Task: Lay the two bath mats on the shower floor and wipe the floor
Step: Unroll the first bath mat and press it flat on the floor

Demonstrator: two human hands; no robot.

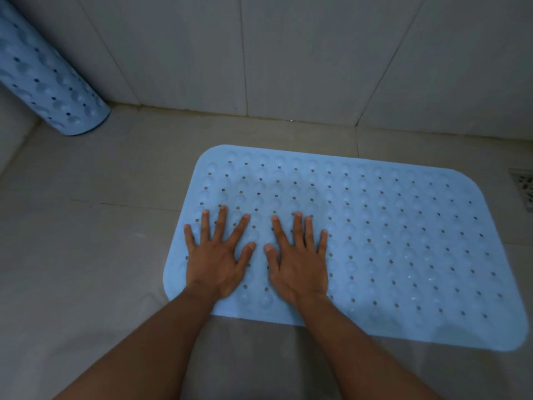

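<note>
Head view: left hand [215, 261] and right hand [300, 264] press flat, fingers spread, gripping nothing, on the blue mat [403, 241] on the grey tiled floor [86, 226]; rolled mat [49, 76] upper left; drain [523, 186] at right edge.

- A single view: the camera rides on the person's head, above the near long edge of the flat bath mat [375, 241], and looks forward and steeply down at it.
- It is close: the mat fills the middle and right of the frame, and both forearms [161, 342] enter from the bottom edge.
- Beyond the mat's far edge the tiled wall [288, 53] fills the top.
- The rolled mat [52, 82] is far left of the flat mat. A floor drain [523, 189] off its right end is cut by the frame edge.
</note>
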